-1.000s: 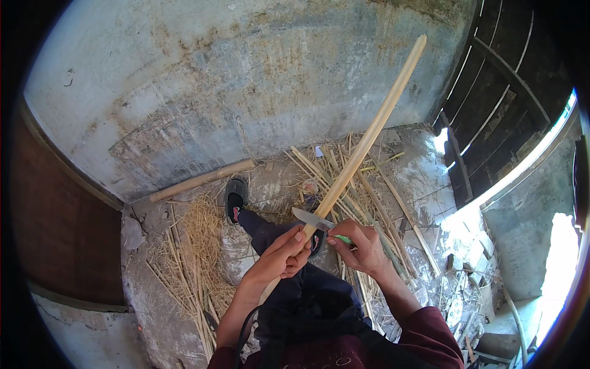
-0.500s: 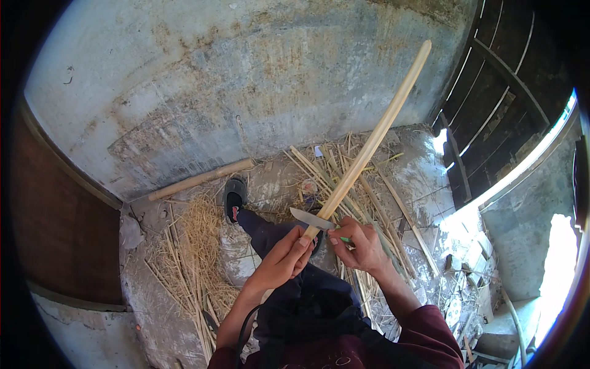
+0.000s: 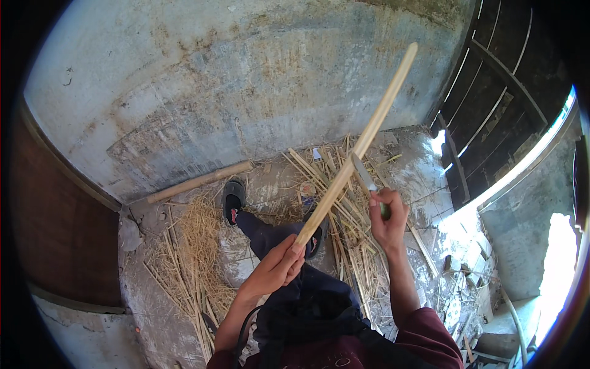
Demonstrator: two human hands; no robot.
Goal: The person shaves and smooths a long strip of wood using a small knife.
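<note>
A long pale bamboo strip (image 3: 380,115) slants up and to the right in front of me. My left hand (image 3: 275,269) is closed around its lower end. In my right hand (image 3: 389,220) is a knife (image 3: 364,173) with a green handle, mostly covered by the fingers. The knife's blade points up and left, its tip at the right edge of the strip about midway along it. Whether the tip touches the strip I cannot tell.
Thin shavings (image 3: 200,240) lie heaped at the left of my legs. Split strips (image 3: 350,215) are strewn on the right. A bamboo pole (image 3: 203,181) rests along the wall (image 3: 246,80). Rubble (image 3: 470,264) lies far right, below a dark slatted door (image 3: 491,111).
My right hand has moved the knife from the strip's lower end up and right along it. The blade has turned from lying across the strip to pointing up at it. The strip has tilted slightly left.
</note>
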